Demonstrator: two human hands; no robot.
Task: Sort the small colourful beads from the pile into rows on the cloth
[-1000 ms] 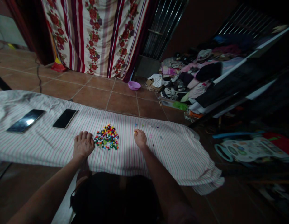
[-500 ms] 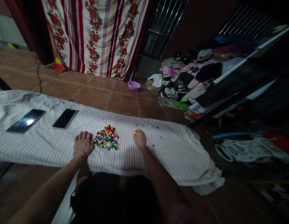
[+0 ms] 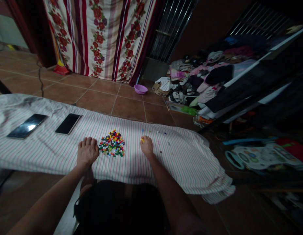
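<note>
A heap of small, many-coloured beads [image 3: 112, 144] lies on a striped cloth [image 3: 132, 163]. To the left of the heap rests my left hand [image 3: 87, 150], palm down with its fingers out on the cloth; it holds nothing that I can see. My right hand [image 3: 147, 146] is on the cloth to the right of the heap, fingers pinched at a small yellow bead [image 3: 142, 140]. Just beyond that hand sits a blue piece [image 3: 142, 130]. Several single pieces are spread out to its right, among them a dark one [image 3: 160, 152] and a pink one [image 3: 158, 142].
Two phones, a glossy one [image 3: 27, 126] and a dark one [image 3: 68, 124], lie at the left of the cloth. Beyond it, a purple basin [image 3: 140, 89] stands on the tiled floor, near a clothes pile [image 3: 198, 78]. A flowered curtain [image 3: 100, 39] hangs behind.
</note>
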